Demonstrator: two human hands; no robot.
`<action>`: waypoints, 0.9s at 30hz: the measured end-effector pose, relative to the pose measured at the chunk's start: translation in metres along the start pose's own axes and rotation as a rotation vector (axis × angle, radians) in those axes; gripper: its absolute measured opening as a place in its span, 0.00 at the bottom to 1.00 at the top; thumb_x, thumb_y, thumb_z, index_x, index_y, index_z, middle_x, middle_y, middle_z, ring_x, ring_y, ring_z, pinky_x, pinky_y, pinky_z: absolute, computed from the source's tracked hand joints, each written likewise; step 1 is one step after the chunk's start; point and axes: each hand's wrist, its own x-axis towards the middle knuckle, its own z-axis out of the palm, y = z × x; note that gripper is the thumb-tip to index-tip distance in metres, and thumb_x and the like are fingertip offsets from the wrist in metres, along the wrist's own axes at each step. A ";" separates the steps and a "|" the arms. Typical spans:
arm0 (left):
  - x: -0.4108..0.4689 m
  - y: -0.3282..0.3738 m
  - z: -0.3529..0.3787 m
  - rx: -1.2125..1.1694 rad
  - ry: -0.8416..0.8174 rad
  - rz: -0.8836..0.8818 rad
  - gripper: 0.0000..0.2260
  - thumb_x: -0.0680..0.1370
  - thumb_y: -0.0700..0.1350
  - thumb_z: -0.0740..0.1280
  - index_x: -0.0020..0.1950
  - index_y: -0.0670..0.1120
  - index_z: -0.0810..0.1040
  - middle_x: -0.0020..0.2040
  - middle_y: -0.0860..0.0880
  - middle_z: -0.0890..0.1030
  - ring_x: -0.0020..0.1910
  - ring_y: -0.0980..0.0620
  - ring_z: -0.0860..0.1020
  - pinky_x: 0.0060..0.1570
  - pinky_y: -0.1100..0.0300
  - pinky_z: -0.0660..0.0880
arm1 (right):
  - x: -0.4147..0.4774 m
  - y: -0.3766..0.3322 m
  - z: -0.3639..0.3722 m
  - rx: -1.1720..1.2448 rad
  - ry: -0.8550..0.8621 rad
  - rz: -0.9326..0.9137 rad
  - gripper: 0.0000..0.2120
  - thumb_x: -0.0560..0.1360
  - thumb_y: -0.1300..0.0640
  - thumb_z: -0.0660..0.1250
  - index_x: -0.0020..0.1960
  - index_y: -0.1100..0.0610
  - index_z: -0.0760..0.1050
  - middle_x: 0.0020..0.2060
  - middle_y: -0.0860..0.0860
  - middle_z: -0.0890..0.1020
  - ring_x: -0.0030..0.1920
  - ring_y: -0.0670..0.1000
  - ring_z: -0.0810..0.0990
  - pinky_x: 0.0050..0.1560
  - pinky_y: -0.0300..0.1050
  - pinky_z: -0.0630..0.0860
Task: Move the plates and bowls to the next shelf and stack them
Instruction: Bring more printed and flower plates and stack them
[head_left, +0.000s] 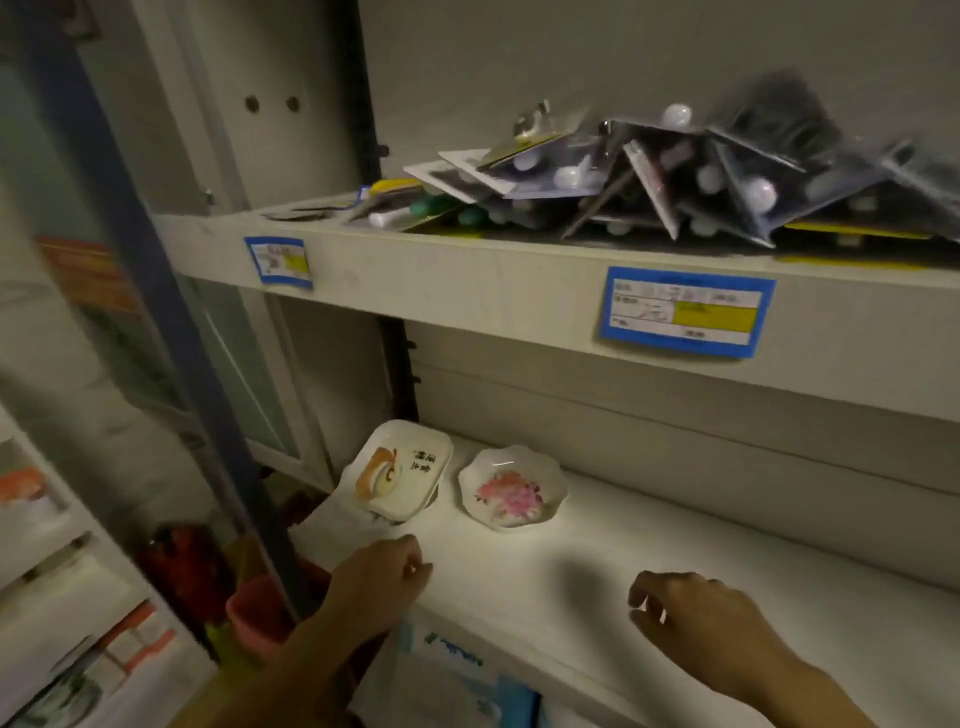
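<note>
1 rectangular plate (lengthwise front-to-back) neighbours floral bowl.

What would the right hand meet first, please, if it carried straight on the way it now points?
Most likely the flowered dish. The right hand points up and left across the bare shelf toward it, and nothing seems to lie between them, though depth is hard to judge here.

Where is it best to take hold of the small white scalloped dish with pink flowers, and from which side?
Probably pinch the raised near rim of the small white scalloped dish from the front: it lies flat and shallow, with bare shelf before it.
</note>
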 end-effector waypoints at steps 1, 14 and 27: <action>0.009 -0.011 -0.004 -0.002 -0.002 0.013 0.06 0.78 0.53 0.60 0.42 0.56 0.67 0.42 0.56 0.74 0.45 0.58 0.75 0.48 0.69 0.68 | 0.007 -0.011 0.002 0.011 -0.010 0.031 0.13 0.78 0.43 0.54 0.59 0.43 0.72 0.47 0.41 0.77 0.47 0.45 0.76 0.46 0.38 0.70; 0.075 -0.112 -0.035 0.011 0.024 -0.046 0.07 0.78 0.52 0.59 0.48 0.50 0.73 0.46 0.51 0.80 0.45 0.53 0.78 0.44 0.60 0.73 | 0.098 -0.086 0.046 0.071 -0.029 0.406 0.20 0.79 0.42 0.52 0.63 0.51 0.71 0.58 0.51 0.80 0.56 0.54 0.79 0.54 0.47 0.76; 0.069 -0.129 -0.037 0.001 0.079 -0.033 0.10 0.79 0.50 0.59 0.57 0.49 0.73 0.54 0.52 0.80 0.52 0.57 0.77 0.51 0.65 0.71 | 0.191 -0.084 0.100 1.223 0.120 0.865 0.29 0.69 0.50 0.73 0.61 0.66 0.67 0.40 0.64 0.82 0.24 0.54 0.79 0.28 0.47 0.81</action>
